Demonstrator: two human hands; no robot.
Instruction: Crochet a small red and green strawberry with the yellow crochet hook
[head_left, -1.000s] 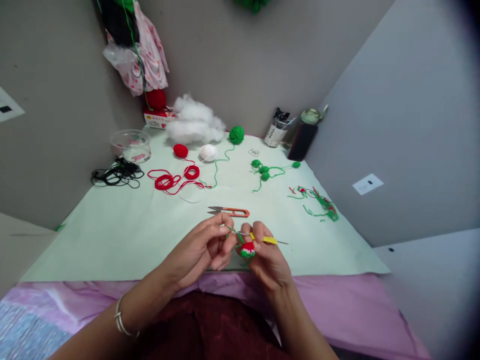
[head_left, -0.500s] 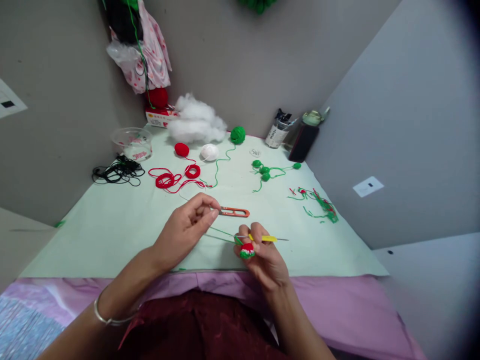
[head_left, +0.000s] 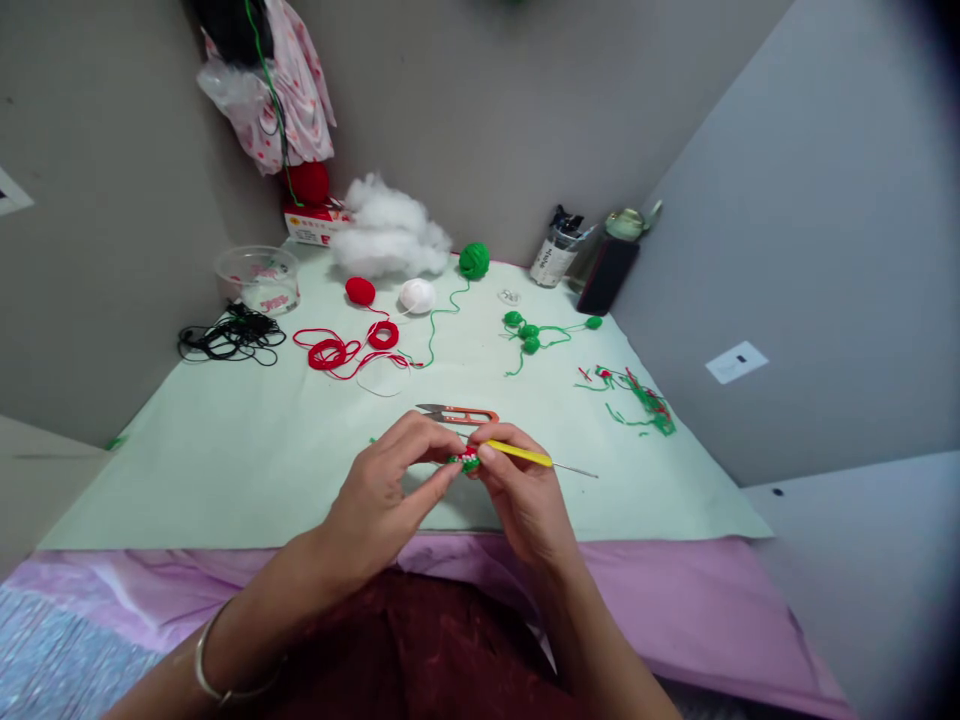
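Between the fingertips of both hands is a small crocheted piece (head_left: 469, 460) in red, white and green. My left hand (head_left: 397, 475) pinches its left side with thumb and fingers. My right hand (head_left: 521, 480) grips its right side and also holds a crochet hook (head_left: 519, 454) with a yellow handle, its metal shaft pointing right. Part of the piece is hidden by the fingers. Just beyond the hands, thread snips (head_left: 469, 414) with orange handles lie on the table, blades to the left.
Red yarn coils (head_left: 328, 354), a red ball (head_left: 360, 291), a white ball (head_left: 417, 296) and a green ball (head_left: 474, 261) lie farther back. White stuffing (head_left: 390, 235) is behind them. Black cord (head_left: 236, 335) lies left; green crocheted pieces (head_left: 529, 335) and yarn scraps (head_left: 649, 400) lie right.
My left hand has moved right, from drawing out the green yarn to pinching the crocheted piece. My right hand has shifted slightly up and left, and the hook now lies across its fingers.
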